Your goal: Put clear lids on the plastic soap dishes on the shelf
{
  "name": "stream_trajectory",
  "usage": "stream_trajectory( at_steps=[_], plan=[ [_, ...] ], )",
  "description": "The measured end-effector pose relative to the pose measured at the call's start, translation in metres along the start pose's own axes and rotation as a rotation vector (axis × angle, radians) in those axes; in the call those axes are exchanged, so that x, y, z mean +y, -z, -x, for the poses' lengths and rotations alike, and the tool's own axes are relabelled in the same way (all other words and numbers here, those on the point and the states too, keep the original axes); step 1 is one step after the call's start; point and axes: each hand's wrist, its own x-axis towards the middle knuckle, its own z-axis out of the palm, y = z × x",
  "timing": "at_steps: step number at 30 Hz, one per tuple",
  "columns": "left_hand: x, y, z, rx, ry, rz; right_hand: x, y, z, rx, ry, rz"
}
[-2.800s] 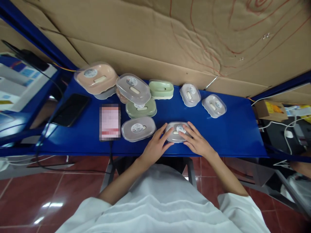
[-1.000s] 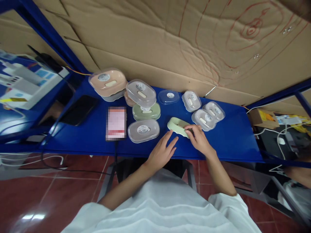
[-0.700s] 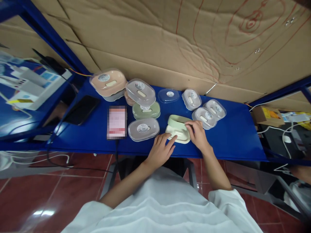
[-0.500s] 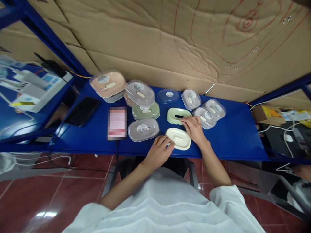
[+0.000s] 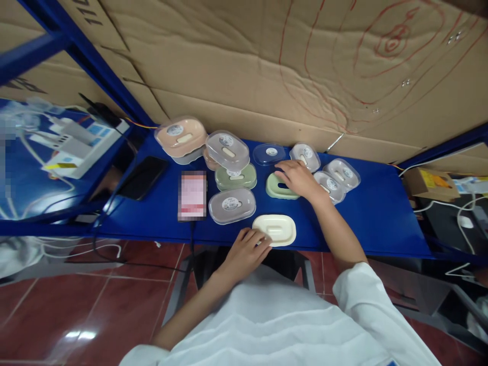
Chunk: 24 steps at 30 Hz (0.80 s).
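A cream oval tray [image 5: 280, 229] lies near the table's front edge. My left hand [image 5: 247, 254] rests at its left end, fingers curled over the rim. Behind the tray sits a green oval base [image 5: 280, 189] with a dark slot. My right hand [image 5: 299, 178] is over the right part of that base, fingers apart; whether it touches the base is hard to tell. A clear lid [image 5: 269, 154] with a round label lies behind the base. Left of the base are a green lidded box [image 5: 235, 178] and a grey lidded box [image 5: 232, 206].
Peach [image 5: 181, 137] and grey [image 5: 227, 150] lidded boxes stand at the back left. Several pale boxes [image 5: 342, 174] are at the right. A phone with a lit screen [image 5: 192, 195] and a dark phone [image 5: 143, 178] lie at the left. Cardboard [image 5: 229, 76] walls the back.
My right hand has moved back and left over the green base. The cream tray has shifted toward the front edge, with my left hand at it. The camera view has shifted slightly.
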Motion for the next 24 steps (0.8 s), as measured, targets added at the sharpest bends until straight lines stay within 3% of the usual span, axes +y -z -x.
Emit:
stream_trajectory(
  at_steps=[5, 9, 12, 16, 19, 24],
  plan=[
    [-0.007, 0.002, 0.010, 0.077, 0.058, -0.019, -0.007, -0.001, 0.075, -0.053, 0.038, -0.046],
    [-0.010, -0.001, 0.007, 0.125, 0.008, -0.045, -0.029, 0.001, 0.130, 0.017, -0.015, -0.037],
    [-0.012, -0.003, -0.001, 0.128, -0.029, -0.082, -0.062, 0.002, 0.148, 0.021, 0.042, -0.082],
    [-0.015, -0.002, -0.008, 0.042, -0.050, -0.109, -0.097, -0.012, 0.160, 0.019, 0.141, 0.007],
    [-0.017, -0.003, -0.009, -0.012, -0.067, -0.107, -0.102, -0.027, 0.173, 0.089, 0.134, 0.096],
    [-0.015, -0.004, -0.017, -0.025, -0.099, -0.063, -0.089, -0.041, 0.194, 0.243, 0.034, 0.073]
  ],
)
